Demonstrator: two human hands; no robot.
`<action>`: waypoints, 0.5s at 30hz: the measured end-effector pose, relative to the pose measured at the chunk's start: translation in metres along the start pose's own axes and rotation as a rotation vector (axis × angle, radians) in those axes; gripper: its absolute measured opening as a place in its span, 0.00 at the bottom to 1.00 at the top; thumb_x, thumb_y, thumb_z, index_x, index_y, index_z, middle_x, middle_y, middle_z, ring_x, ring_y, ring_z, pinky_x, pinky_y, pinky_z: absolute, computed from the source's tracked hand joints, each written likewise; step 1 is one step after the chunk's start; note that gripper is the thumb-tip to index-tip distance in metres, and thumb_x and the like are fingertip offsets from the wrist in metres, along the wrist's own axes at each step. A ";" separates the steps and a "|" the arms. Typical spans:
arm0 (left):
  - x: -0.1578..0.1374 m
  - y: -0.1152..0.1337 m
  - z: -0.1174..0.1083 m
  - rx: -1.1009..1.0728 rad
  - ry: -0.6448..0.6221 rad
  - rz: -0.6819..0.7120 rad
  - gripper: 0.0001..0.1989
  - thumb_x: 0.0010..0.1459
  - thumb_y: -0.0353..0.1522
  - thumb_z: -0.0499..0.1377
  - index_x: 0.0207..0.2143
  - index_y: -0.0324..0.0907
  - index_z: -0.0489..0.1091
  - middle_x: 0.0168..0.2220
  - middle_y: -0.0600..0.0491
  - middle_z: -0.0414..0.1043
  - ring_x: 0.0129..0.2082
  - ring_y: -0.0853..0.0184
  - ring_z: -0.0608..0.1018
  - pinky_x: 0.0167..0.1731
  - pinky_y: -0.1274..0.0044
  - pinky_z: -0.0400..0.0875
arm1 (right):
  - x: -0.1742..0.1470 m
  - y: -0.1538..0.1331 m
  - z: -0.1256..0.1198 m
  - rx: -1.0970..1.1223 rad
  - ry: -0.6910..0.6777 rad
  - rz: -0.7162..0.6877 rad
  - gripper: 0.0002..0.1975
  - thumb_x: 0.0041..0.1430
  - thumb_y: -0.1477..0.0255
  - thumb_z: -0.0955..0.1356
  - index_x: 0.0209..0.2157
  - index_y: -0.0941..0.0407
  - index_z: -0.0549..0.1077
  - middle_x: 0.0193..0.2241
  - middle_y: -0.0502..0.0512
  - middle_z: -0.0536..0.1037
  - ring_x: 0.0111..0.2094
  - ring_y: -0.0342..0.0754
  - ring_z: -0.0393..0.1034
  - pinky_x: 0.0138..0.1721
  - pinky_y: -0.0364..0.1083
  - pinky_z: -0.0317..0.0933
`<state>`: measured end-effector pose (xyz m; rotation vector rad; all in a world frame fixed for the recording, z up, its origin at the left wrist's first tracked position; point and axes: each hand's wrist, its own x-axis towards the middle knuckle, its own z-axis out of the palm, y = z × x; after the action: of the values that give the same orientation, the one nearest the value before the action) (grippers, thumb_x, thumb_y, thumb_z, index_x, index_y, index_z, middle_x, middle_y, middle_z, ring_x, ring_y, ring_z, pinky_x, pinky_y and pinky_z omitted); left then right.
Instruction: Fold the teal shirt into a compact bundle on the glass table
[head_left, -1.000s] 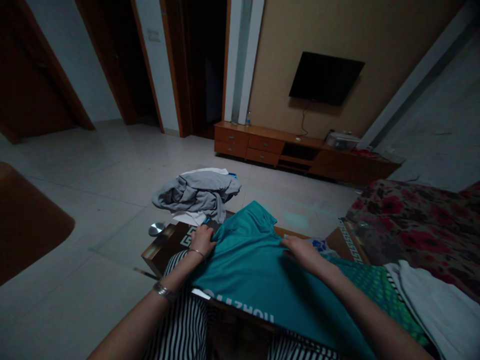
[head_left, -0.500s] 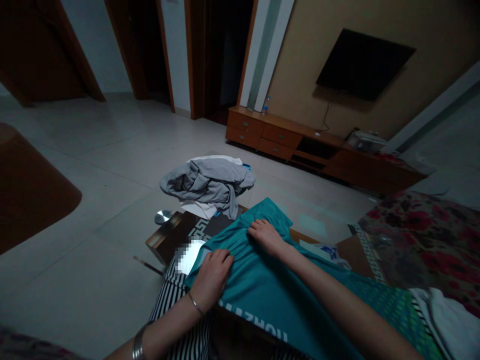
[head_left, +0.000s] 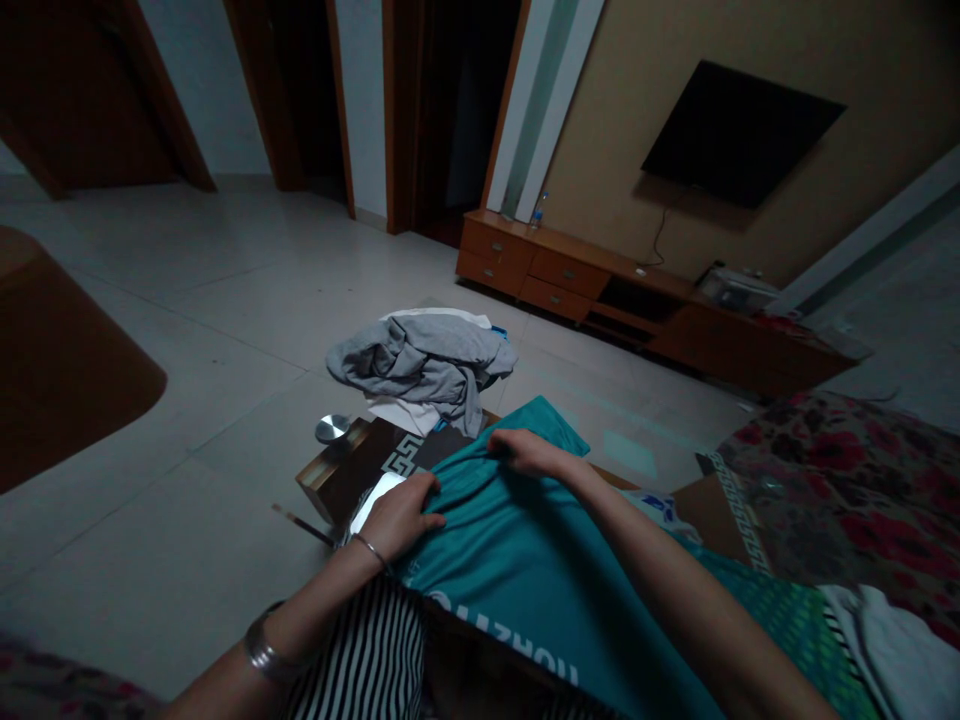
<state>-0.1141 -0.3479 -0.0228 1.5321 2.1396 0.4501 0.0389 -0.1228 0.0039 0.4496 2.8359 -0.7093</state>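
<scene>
A teal T-shirt (head_left: 510, 530) with white lettering lies spread over the low table and across my lap. My left hand (head_left: 401, 515) holds the shirt's left edge, its thumb and fingers on the cloth. Farther along the upper edge, my right hand (head_left: 529, 452) has its fingers curled round a pinch of the fabric. Folds run through the cloth between both hands. A bright white patch, perhaps a phone screen (head_left: 379, 498), shows beside my left hand above my striped trousers (head_left: 367, 630).
A heap of grey clothing (head_left: 427, 355) sits beyond the dark wooden table (head_left: 337, 470). A round metal object (head_left: 332, 428) is near its left corner. On the right are more green and white clothes (head_left: 900, 640) and a flowered sofa cover (head_left: 847, 480). A TV cabinet (head_left: 562, 280) lines the wall.
My left hand has shifted left and slightly up to the shirt's edge, its thumb now apart from the fingers. My right hand's fingers have curled in, gathering the cloth. The view moved slightly.
</scene>
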 end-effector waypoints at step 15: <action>-0.009 0.003 0.005 -0.021 0.063 -0.028 0.08 0.59 0.33 0.56 0.42 0.45 0.67 0.43 0.52 0.72 0.43 0.63 0.74 0.42 0.75 0.65 | -0.020 -0.018 0.018 -0.318 0.157 -0.191 0.06 0.58 0.74 0.66 0.39 0.56 0.73 0.41 0.57 0.73 0.45 0.50 0.64 0.45 0.47 0.53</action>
<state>-0.1068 -0.3552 -0.0233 1.4930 2.1943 0.5159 0.0533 -0.1516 0.0015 0.1923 3.0920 -0.2495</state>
